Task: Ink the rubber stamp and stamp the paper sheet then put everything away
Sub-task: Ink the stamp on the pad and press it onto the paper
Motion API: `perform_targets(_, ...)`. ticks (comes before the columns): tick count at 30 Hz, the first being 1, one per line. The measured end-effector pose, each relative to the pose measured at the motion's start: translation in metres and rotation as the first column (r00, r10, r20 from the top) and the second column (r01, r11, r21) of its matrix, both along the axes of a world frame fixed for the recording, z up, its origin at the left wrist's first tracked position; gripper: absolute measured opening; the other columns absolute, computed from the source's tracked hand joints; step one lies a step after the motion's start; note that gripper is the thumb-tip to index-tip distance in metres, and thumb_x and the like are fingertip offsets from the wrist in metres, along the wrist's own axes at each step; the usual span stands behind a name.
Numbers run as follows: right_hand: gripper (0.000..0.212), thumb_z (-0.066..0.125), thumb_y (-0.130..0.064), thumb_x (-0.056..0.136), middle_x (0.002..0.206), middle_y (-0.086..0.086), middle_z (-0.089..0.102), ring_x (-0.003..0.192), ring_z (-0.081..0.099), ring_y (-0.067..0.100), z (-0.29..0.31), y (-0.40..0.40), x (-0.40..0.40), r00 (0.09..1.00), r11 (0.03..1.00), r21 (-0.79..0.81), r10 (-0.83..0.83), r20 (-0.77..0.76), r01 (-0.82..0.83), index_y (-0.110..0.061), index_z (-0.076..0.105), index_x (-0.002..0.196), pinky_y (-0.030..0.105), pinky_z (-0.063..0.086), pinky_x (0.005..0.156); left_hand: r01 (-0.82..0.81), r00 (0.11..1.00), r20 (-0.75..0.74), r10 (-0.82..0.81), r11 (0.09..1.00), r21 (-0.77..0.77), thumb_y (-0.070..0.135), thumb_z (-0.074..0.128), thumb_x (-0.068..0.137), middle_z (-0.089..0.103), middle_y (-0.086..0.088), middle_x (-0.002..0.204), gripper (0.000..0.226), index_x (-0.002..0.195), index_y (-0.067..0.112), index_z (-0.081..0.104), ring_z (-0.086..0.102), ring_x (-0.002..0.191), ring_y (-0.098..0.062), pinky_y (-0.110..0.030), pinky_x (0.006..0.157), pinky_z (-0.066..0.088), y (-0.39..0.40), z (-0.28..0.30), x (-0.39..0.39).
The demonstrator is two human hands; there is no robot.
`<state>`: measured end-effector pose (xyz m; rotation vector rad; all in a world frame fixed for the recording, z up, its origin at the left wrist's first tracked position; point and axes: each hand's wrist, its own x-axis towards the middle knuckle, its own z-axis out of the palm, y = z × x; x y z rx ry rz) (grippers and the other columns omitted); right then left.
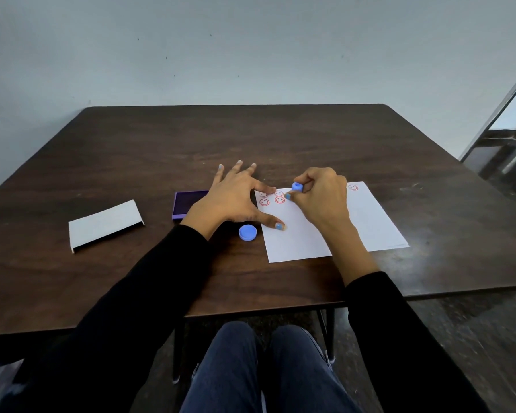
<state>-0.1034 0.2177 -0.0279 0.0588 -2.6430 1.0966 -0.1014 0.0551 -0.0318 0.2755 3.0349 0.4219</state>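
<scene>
A white paper sheet (370, 222) lies on the dark wooden table (161, 144), with several red smiley prints near its far left corner and one at its far right corner. My right hand (322, 198) pinches a small blue rubber stamp (297, 187) just above the sheet's far edge. My left hand (236, 198) is spread flat, index finger and thumb pressing the sheet's left edge. A purple ink pad (185, 204) sits open left of the sheet, partly hidden by my left hand. The stamp's round blue cap (247, 232) lies near my left thumb.
A flat white box lid or sleeve (105, 225) lies on the table's left side. A pale wall stands behind the table. A metal frame (501, 114) leans at the far right. My knees (265, 368) are under the near table edge.
</scene>
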Motion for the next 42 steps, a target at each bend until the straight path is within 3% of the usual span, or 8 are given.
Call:
perform_targets(7, 0.026, 0.077, -0.022, 0.074, 0.094, 0.011, 0.071, 0.072, 0.056, 0.014, 0.006, -0.005, -0.003, 0.996, 0.998, 0.037, -0.061, 0.060, 0.059, -0.007, 0.069, 0.093, 0.023, 0.044, 0.068, -0.008, 1.000, 0.002, 0.008, 1.000, 0.013, 0.072, 0.067, 0.054, 0.009, -0.005, 0.159, 0.084, 0.130, 0.042, 0.047, -0.006, 0.145, -0.027, -0.055, 0.110, -0.014, 0.001, 0.000, 0.000)
perform_targets(30, 0.029, 0.077, -0.025, 0.075, 0.096, 0.012, 0.069, 0.072, 0.054, 0.014, 0.013, -0.007, -0.003, 0.991, 0.992, 0.124, -0.042, 0.131, 0.026, -0.007, 0.067, 0.095, 0.023, 0.043, 0.070, -0.003, 1.000, 0.018, 0.002, 1.000, 0.012, 0.071, 0.067, 0.055, 0.008, -0.005, 0.159, 0.085, 0.131, 0.041, 0.046, -0.008, 0.145, -0.028, -0.055, 0.110, -0.014, 0.002, 0.003, 0.003)
perform_targets(32, 0.026, 0.079, -0.025, 0.072, 0.088, 0.009, 0.070, 0.065, 0.055, 0.011, 0.019, 0.000, -0.006, 0.986, 0.998, 0.062, -0.008, 0.164, -0.002, -0.008, 0.070, 0.090, 0.017, 0.045, 0.065, 0.003, 1.000, 0.022, -0.003, 1.000, 0.015, 0.072, 0.067, 0.054, 0.008, -0.005, 0.159, 0.085, 0.131, 0.042, 0.046, -0.008, 0.145, -0.027, -0.055, 0.110, -0.013, 0.001, 0.003, 0.004)
perform_targets(33, 0.024, 0.081, -0.025, 0.070, 0.081, 0.007, 0.070, 0.059, 0.055, 0.008, 0.024, 0.006, -0.007, 0.987, 0.998, -0.056, 0.018, 0.161, -0.009, -0.009, 0.071, 0.084, 0.014, 0.045, 0.058, 0.006, 1.000, 0.021, -0.007, 1.000, 0.018, 0.072, 0.067, 0.053, 0.008, -0.006, 0.159, 0.086, 0.130, 0.042, 0.046, -0.008, 0.145, -0.027, -0.055, 0.110, -0.013, 0.000, 0.003, 0.003)
perform_targets(35, 0.018, 0.083, -0.021, 0.067, 0.066, 0.004, 0.069, 0.052, 0.057, 0.007, 0.040, 0.020, -0.008, 0.991, 0.893, -0.450, 0.067, 0.117, -0.008, -0.011, 0.070, 0.075, 0.015, 0.048, 0.054, 0.013, 1.000, 0.011, -0.013, 1.000, 0.014, 0.072, 0.067, 0.053, 0.008, -0.006, 0.159, 0.085, 0.130, 0.042, 0.047, -0.008, 0.145, -0.027, -0.056, 0.110, -0.015, 0.000, 0.003, 0.003)
perform_targets(37, 0.014, 0.079, -0.014, 0.071, 0.056, -0.002, 0.069, 0.055, 0.062, 0.007, 0.055, 0.036, -0.014, 0.993, 0.657, -0.754, 0.096, 0.064, -0.015, -0.013, 0.065, 0.072, 0.019, 0.052, 0.059, 0.016, 1.000, -0.003, -0.016, 1.000, 0.009, 0.073, 0.067, 0.053, 0.008, -0.005, 0.159, 0.085, 0.130, 0.042, 0.047, -0.008, 0.145, -0.027, -0.056, 0.109, -0.016, 0.000, 0.004, 0.003)
perform_targets(42, 0.012, 0.073, -0.015, 0.078, 0.058, 0.001, 0.065, 0.060, 0.062, 0.013, 0.080, 0.068, -0.031, 0.999, 0.201, -0.979, -0.033, 0.010, 0.017, -0.007, 0.064, 0.081, 0.022, 0.056, 0.070, 0.035, 0.999, 0.002, -0.035, 0.999, 0.008, 0.075, 0.065, 0.050, 0.006, -0.005, 0.159, 0.086, 0.129, 0.045, 0.047, -0.010, 0.145, -0.025, -0.054, 0.108, -0.019, -0.002, 0.003, 0.003)
